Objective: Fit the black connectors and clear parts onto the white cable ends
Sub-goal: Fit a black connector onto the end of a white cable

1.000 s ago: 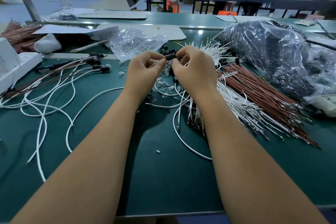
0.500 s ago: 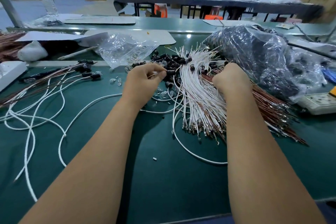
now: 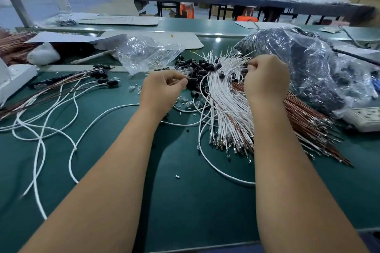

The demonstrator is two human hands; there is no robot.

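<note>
Two bare hands worked over the green bench mat (image 3: 185, 201). The left hand (image 3: 162, 92) had its fingers curled, thumb and forefinger pinching a small dark piece at their tips, just beside the heap of black connectors (image 3: 195, 68); whether that piece was a connector already on a cable end could not be told. The right hand (image 3: 266, 80) was curled over the far end of the bundle of white cables (image 3: 226, 109), its fingertips (image 3: 251, 65) closed on one or two thin cable ends; the grip itself was hidden behind the knuckles.

The white bundle held far too many cables to count. Its long axis ran from the near terminal ends, close to the person, away toward the far edge of the mat, fanning out at the far end. Touching its right side lay one bundle of brown cables (image 3: 308, 121), angled from near right to far left. The black connectors, several dozen, lay in one loose heap at the far tips of the white cables. Clear parts (image 3: 133, 88) were scattered on the mat near the left hand, and one clear bag (image 3: 144, 53) held more. On the left lay a handful of finished cables with black connectors (image 3: 102, 74), their fitted ends pointing right. A large dark plastic bag (image 3: 308, 63) sat at far right.
</note>
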